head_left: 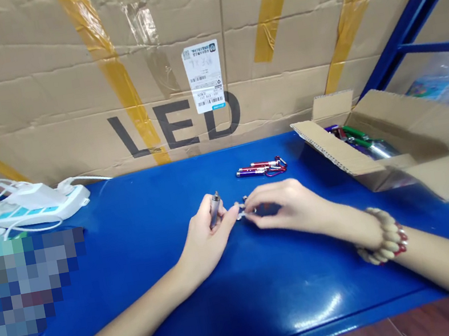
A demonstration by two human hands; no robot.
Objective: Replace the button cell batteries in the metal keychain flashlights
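Observation:
My left hand (207,234) is closed around a slim grey metal penlight (215,209), whose narrow end points up and away. Small silvery metal parts (240,211) show between the fingertips of both hands; they look like a clip, but blur hides their exact form. My right hand (281,204) pinches these parts from the right, thumb and fingers curled together. Just beyond the hands lie red and purple penlights (257,169) with red carabiner clips (279,166), side by side on the blue table (141,235).
At right stands an open cardboard box (334,151) holding green, purple and silver penlights (360,138). White power strips (44,205) with tangled cables lie at left. A large taped carton (166,85) marked LED rises behind the table, near a blue metal frame (406,14).

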